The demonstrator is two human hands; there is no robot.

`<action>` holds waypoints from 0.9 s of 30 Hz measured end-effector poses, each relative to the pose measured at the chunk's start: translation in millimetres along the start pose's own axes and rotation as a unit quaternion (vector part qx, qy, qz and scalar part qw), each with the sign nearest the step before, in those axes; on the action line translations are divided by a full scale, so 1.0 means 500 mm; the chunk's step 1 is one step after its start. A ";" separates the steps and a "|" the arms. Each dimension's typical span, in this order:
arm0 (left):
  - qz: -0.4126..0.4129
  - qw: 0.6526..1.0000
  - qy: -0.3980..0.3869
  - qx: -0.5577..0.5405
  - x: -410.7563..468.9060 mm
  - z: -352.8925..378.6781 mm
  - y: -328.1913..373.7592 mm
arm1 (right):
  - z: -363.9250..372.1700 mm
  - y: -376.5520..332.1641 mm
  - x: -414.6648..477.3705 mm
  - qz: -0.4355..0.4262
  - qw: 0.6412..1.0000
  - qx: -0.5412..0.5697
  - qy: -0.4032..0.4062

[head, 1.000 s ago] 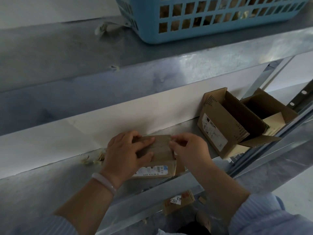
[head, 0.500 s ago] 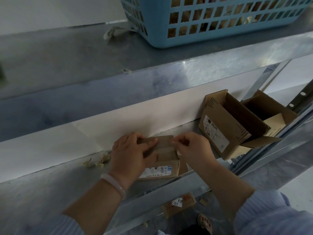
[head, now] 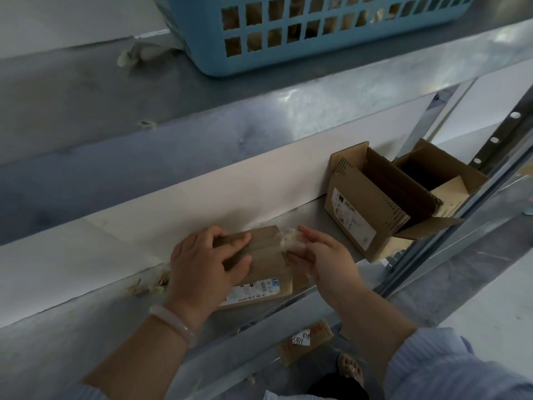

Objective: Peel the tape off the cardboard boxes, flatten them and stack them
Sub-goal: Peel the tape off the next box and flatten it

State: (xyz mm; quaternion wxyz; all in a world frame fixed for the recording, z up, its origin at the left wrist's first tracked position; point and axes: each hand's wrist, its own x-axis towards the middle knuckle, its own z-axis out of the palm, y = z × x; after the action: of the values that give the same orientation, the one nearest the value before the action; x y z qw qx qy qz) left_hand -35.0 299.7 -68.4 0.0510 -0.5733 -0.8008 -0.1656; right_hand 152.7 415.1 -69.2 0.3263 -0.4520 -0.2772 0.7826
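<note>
Box point(head: 265, 255) lies near the front edge of the lower shelf point(head: 86, 327), with clear tape point(head: 288, 238) lifted at its right end. My left hand point(head: 204, 264) grips its top, fingers curled. My right hand point(head: 323, 255) pinches the tape. Risk: a fast pull may tear the tape or drag it off the edge. 2 open boxes point(head: 372, 215) stand near on the right and limit pull travel. Tape scraps point(head: 150, 284) lie to the left. A blue basket point(head: 288, 62) sits on the shelf above.
</note>
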 end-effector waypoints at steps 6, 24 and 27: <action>0.001 1.000 0.010 0.004 0.002 0.003 0.001 | -0.017 0.037 -0.003 -0.058 0.915 -0.397 -0.052; 0.002 1.000 0.024 -0.003 0.002 0.006 0.006 | -0.019 0.019 -0.020 -0.152 0.921 -0.355 -0.054; 0.004 1.000 0.019 -0.005 0.001 0.005 0.006 | -0.011 0.008 -0.017 -0.139 0.920 -0.364 -0.049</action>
State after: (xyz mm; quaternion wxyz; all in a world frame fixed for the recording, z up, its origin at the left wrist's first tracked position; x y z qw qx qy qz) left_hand -31.8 301.8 -69.9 0.0641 -0.5739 -0.7963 -0.1799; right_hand 159.5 406.7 -70.1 0.2306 -0.4579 -0.6184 0.5955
